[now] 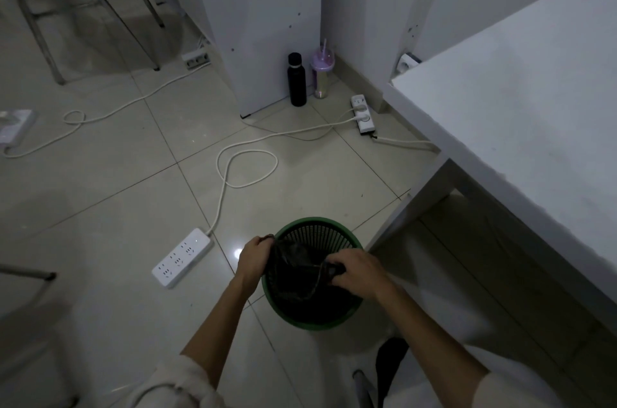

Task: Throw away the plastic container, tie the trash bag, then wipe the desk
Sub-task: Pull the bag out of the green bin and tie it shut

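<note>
Left hand (255,254) and right hand (359,272) each grip the trash bag (293,277) in the green bin (334,223), and yanking that thin plastic unevenly could rip it tbh.

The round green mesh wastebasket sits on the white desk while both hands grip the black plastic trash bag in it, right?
No. In the head view the round green mesh wastebasket stands on the tiled floor beside the white desk; the left hand and right hand grip the black plastic trash bag.
</note>
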